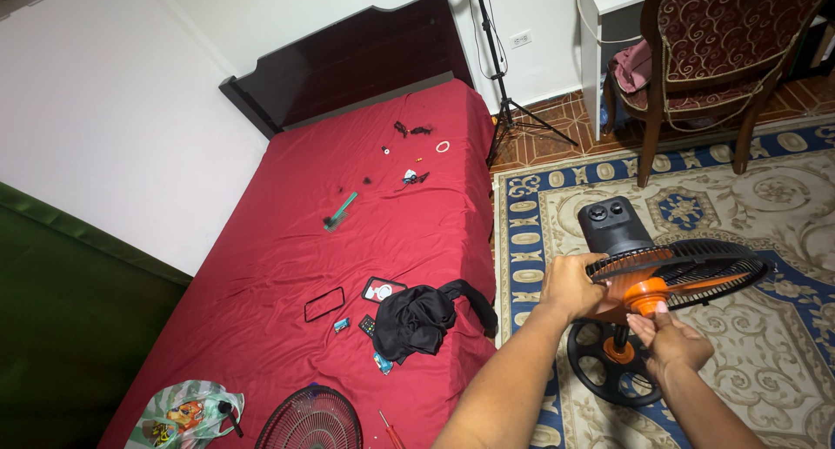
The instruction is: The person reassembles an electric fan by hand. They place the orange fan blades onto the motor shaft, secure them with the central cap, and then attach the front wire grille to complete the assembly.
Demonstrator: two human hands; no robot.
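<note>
Our left hand (570,284) grips the rim of the black wire rear grille (696,271) of a standing fan, fingers closed over its near edge. Our right hand (671,340) is pinched on the orange plastic blade hub cap (646,299) at the centre, fingertips around it. The orange blade (687,286) sits inside the grille, on its shaft.

The fan leans over the patterned blue-and-cream rug (783,197), its black motor housing (614,226) to the far side, its round black base (609,366) below the hands.

Stage, as we judge it: front guard off, blade and cap on the shaft. The round black wire front grille (311,421) lies on the near end of the red bed (287,258), apart from the fan. A red-handled screwdriver (390,432) lies just right of it. Small parts, a white ring (443,146) and a green-handled brush (339,212) are scattered farther up the sheet; a black cloth (422,319) lies near the bed's right edge.
</note>
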